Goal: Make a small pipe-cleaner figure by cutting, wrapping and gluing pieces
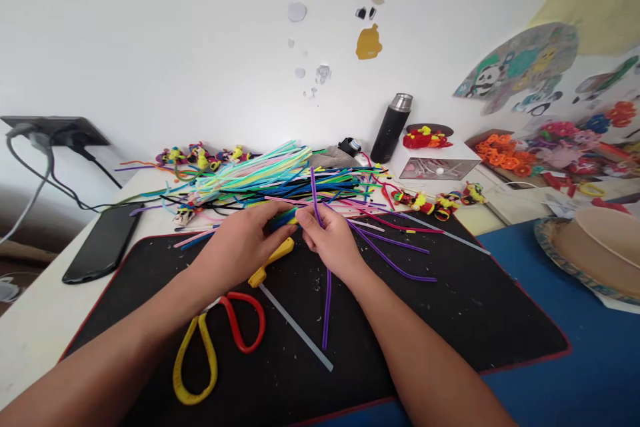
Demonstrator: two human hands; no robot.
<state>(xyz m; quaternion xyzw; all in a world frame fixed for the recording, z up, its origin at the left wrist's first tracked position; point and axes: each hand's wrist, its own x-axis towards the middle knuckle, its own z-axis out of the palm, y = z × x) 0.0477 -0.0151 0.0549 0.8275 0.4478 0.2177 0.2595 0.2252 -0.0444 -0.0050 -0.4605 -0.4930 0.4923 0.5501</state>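
Though the fingers hide part of it, I can tell my L hand (245, 237) is curled round a short blue, green & yellow bundle (285, 218), held up over the far side of the mat (380, 340). My R hand (334, 240) has thumb & finger pinched on 1 long purple pipe cleaner (327, 313), which runs up past the thumb & down twd me. The 2 hands are just beside each other; can't tell if the fingertips touch.

Judging from here, the purple pipe cleaner's v. light, fuzzy so not slippery, prob. w/ a bendy wire core: soft to squeeze, but it'd keep a kink. I'd hold it close to the bundle, betw. thumb & fingertip, & leave the lower end loose. The bundle looks a bit stiffer; a full wrap of the L fingers suits it, no hard crushing.

Surface: black mat w/ red edging, specked, on a white table (30, 340); blue cover (530, 273) to the R. On the mat: scissors (230, 317) w/ 1 yellow & 1 red handle, plus a yellow tool (277, 253) w/ a pale rod (297, 328), prob. a glue gun. Big pile of pipe cleaners (260, 177) behind the hands, phone (103, 247) at L, dark flask (391, 130) nr the white wall (200, 47), power strip (60, 127) far L, round tray (555, 260) at R. Room's bright.
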